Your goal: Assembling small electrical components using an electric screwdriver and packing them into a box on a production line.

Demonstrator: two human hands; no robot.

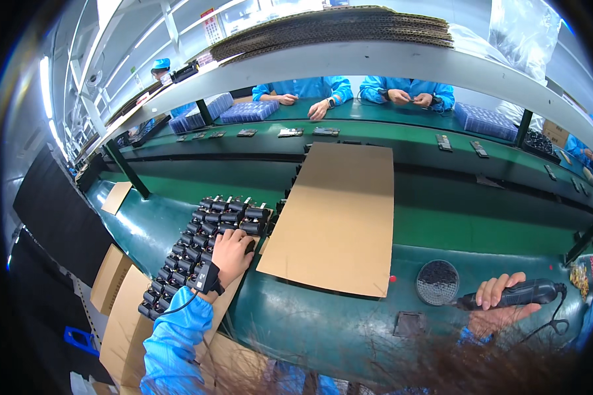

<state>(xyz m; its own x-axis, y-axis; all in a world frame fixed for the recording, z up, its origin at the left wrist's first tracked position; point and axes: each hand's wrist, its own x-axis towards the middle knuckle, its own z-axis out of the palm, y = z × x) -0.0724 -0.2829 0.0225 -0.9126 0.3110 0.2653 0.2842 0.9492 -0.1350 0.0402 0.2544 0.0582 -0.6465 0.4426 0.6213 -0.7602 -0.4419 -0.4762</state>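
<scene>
My left hand (232, 255), a dark device strapped on its wrist, is at the right edge of several rows of black cylindrical parts (186, 253). Its fingers are curled round one of these parts (250, 247), mostly hidden beneath them. My right hand (493, 304) is wrapped round a black electric screwdriver (517, 295) with a cord at its rear end. The screwdriver's tip points left, close to a round clear dish (437, 283) holding small dark pieces, probably screws. A small dark square pad (410, 324) lies below the dish on the green bench.
A large cardboard sheet (336, 224) covers more black parts in the middle. Beyond it, a belt (389, 139) carries flat devices, with co-workers' hands (321, 108) across it. Overhead spans a shelf (349, 60) stacked with cardboard (336, 31). Cardboard boxes (122, 319) stand at the lower left.
</scene>
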